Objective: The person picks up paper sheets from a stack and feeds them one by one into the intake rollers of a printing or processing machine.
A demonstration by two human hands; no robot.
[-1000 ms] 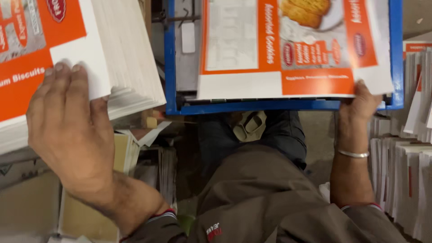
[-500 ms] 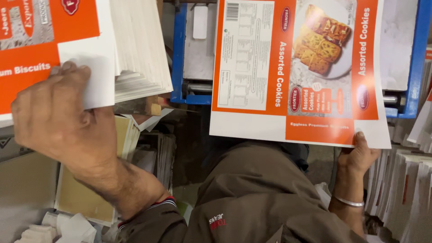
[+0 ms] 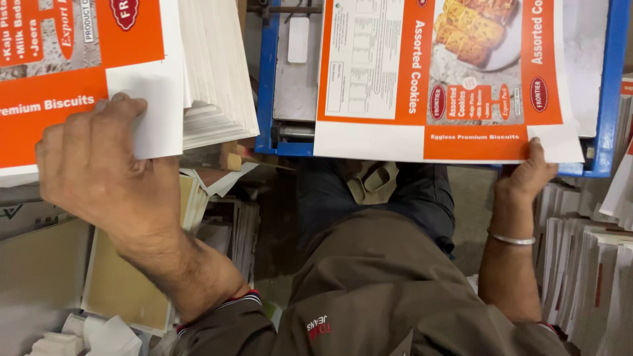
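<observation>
My left hand [image 3: 105, 175] lies palm down on the near corner of a thick stack of orange-and-white printed cardboard sheets [image 3: 132, 66] at the left, fingers curled over the top sheet's edge. My right hand [image 3: 527, 173] pinches the near right corner of a single printed sheet [image 3: 435, 72] showing a biscuit picture. That sheet lies flat over a blue-framed machine bed [image 3: 267, 79] in front of me. A metal bangle sits on my right wrist.
Stacks of white-edged printed sheets [image 3: 587, 277] stand upright at the right. Brown cardboard pieces [image 3: 125, 290] and paper scraps lie low at the left. My brown-clad lap and legs fill the middle below the machine.
The single sheet in my right hand swung from sideways to lengthwise and now sits further over the blue bed. My left hand stayed on the stack corner.
</observation>
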